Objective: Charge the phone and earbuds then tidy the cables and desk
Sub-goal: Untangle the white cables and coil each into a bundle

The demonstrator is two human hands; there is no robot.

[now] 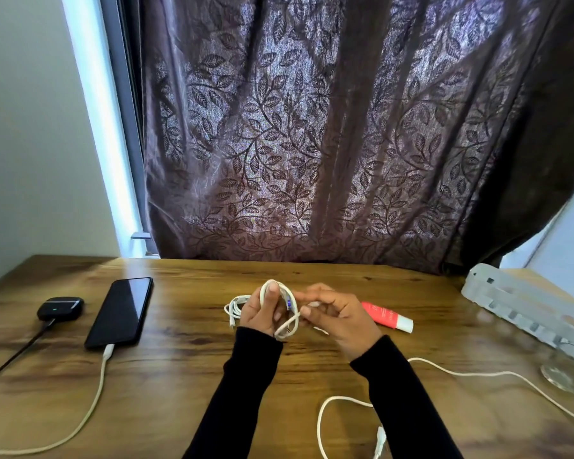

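Cable coil (280, 313) loops around left hand (262, 313)'s clenched grip; right hand (337, 318) pinches it.

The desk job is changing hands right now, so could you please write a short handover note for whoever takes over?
Left hand: grips a coiled white cable looped round its fingers.
Right hand: pinches the same coil, apparently winding it.
Phone: flat on the desk at left, white cord plugged in.
Earbud case: left of the phone, black cord attached, small light on.
Done: both devices plugged in.
Left: finish this coil; a second small white bundle lies behind the left hand; a loose white cable trails across the right side; a pink tube needs putting away.
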